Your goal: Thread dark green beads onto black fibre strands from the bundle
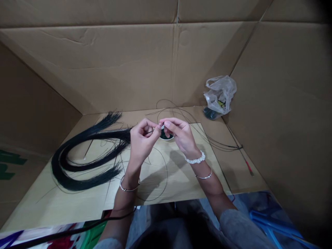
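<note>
My left hand (pixel 143 140) is closed in a pinch on a thin dark strand (pixel 148 132), which shows below its fingers. My right hand (pixel 181 134) meets it fingertip to fingertip, also pinching; a tiny dark bit shows between the fingers, too small to name. Just behind and below the fingertips stands a small white bowl (pixel 169 139) with dark green contents, partly hidden by both hands. Left of my left hand lies a large bundle of dark, wire-like strands (pixel 58 166), bent into curves with frayed ends. A loose thin strand (pixel 167 169) arcs across the board below my hands.
Cardboard walls (pixel 103 65) enclose the work board (pixel 178 186) at the back and sides. At the back right sits a clear plastic bag (pixel 221 93) with something dark beneath. Looped thin wires (pixel 207 138) and a red-tipped thin rod (pixel 249 167) lie at the right.
</note>
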Action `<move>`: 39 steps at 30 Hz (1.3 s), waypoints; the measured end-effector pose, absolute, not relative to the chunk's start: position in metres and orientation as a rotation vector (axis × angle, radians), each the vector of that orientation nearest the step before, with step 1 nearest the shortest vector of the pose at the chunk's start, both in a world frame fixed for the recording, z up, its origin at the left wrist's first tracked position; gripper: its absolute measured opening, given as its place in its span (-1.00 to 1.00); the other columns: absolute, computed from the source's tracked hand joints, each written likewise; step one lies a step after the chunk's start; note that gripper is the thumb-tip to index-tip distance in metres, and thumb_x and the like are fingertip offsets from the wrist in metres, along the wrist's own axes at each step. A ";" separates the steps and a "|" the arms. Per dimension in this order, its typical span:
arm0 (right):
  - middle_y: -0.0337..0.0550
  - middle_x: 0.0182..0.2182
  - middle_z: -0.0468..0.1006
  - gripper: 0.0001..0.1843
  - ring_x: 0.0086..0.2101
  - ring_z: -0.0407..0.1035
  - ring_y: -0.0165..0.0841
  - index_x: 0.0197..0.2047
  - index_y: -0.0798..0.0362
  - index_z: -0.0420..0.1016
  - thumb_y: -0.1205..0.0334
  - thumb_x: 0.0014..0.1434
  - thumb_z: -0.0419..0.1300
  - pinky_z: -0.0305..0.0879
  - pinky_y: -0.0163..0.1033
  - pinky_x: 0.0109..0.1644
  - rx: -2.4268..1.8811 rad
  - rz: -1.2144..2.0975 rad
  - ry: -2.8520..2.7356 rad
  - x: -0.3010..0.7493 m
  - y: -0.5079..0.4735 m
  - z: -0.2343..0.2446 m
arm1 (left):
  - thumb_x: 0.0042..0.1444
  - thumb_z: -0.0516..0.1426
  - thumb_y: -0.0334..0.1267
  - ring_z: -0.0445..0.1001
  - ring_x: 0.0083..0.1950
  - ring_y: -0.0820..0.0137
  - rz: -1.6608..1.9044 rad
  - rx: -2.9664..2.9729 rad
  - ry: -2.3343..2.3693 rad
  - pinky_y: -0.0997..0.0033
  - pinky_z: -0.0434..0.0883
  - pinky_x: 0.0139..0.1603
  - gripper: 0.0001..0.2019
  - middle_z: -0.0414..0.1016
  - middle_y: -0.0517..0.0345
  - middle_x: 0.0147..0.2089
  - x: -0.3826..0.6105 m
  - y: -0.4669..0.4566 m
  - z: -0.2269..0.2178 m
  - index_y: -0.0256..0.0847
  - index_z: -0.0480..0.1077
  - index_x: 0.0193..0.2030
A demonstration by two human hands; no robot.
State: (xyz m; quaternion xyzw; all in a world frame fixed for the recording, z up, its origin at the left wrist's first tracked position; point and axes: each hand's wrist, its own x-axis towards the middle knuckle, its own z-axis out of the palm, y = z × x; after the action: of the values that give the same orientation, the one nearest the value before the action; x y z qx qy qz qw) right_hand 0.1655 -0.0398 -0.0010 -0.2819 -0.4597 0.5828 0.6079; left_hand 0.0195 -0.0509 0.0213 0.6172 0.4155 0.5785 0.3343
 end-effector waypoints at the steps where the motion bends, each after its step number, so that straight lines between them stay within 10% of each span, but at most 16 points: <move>1: -0.25 -0.35 0.62 -0.87 -0.48 0.23 -0.51 -0.22 -0.14 0.74 0.07 0.15 0.41 0.18 -0.34 -0.42 -0.644 1.352 -1.065 0.166 -0.040 -0.001 | 0.13 0.32 -0.23 0.03 -0.53 0.56 1.505 1.598 1.085 0.48 0.00 -0.51 -0.77 0.12 0.33 -0.57 0.020 -0.051 0.022 -0.22 0.41 -0.46; 39: -0.23 -0.32 0.66 -0.81 -0.45 0.28 -0.52 -0.26 -0.07 0.73 0.05 0.08 0.46 0.27 -0.34 -0.34 -0.689 1.455 -1.034 0.175 -0.027 -0.005 | 0.09 0.22 -0.32 -0.09 -0.58 0.58 1.360 1.452 0.989 0.50 -0.10 -0.57 -0.92 -0.02 0.41 -0.61 0.021 -0.037 0.017 -0.22 0.41 -0.40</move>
State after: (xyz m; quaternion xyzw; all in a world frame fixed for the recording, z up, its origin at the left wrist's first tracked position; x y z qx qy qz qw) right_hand 0.1752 -0.0266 -0.0051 -0.2944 -0.4417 0.6216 0.5761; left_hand 0.0206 -0.0373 0.0174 0.5857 0.3989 0.5486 0.4438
